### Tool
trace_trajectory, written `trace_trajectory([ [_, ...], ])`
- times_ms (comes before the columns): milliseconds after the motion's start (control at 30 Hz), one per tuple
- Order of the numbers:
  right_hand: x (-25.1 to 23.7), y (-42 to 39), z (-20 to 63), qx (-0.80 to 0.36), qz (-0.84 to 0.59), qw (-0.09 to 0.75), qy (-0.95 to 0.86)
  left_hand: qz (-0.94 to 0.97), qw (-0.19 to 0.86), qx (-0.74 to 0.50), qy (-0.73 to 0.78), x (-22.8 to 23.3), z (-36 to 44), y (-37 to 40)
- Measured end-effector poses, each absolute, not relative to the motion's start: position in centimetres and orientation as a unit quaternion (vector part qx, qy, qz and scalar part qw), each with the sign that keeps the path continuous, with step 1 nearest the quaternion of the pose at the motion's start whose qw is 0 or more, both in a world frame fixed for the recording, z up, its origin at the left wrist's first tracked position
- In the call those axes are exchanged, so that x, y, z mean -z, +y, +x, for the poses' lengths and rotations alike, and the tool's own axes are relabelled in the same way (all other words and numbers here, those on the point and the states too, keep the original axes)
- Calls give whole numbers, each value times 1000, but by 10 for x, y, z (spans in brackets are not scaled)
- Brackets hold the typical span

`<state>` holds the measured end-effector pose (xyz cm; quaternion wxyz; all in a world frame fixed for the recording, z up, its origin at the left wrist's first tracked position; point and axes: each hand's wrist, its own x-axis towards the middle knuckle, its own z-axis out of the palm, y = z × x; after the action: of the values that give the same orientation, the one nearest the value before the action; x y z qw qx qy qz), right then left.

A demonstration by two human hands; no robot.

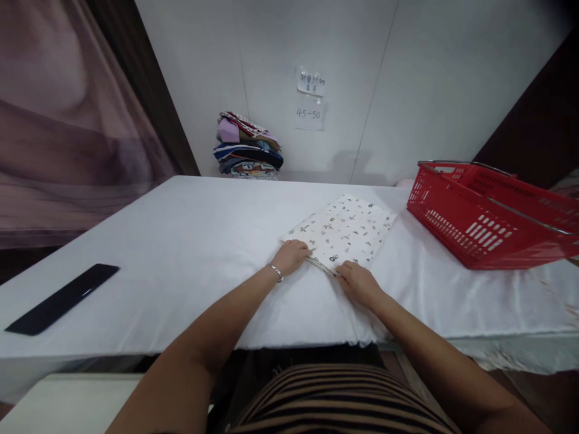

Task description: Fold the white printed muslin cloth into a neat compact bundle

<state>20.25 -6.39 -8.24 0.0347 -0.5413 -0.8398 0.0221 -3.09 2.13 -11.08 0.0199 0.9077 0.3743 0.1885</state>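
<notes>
A folded white cloth [348, 226] with small printed figures lies flat, at a slant, on the white-covered table [190, 235]. My left hand [292, 255] grips the cloth's near left corner, fingers curled over its edge. On the near right corner, my right hand [357, 282] pinches the same edge between thumb and fingers. Between the two hands the layered near edge shows. A silver bracelet [275, 272] circles my left wrist.
To the right stands a red plastic basket [470, 217] with metal handles. Folded clothes [248, 147] are stacked beyond the far edge by the wall. A flat black strip [63, 298] lies at the left. Two paper signs [310, 99] hang on the wall.
</notes>
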Motion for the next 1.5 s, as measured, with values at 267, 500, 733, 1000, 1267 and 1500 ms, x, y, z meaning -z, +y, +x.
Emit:
trace_trajectory([
  [267,81,-67,201,-7,-540,-3,-842,923,-77,-140,350,112,-28,22],
  [500,82,-61,209,-54,-541,28,-839,930,-108,-122,330,114,-28,26],
  [733,81,-63,211,-45,-543,36,-838,916,-72,-129,372,118,-24,29],
  [1000,77,-62,197,-11,-577,-20,-817,908,-48,-127,397,115,-18,33],
  [1267,81,-54,204,-45,-596,13,-802,891,-3,-154,428,113,-13,36],
  [1500,79,-54,204,-27,-553,-13,-833,888,-4,-212,408,109,-14,25],
])
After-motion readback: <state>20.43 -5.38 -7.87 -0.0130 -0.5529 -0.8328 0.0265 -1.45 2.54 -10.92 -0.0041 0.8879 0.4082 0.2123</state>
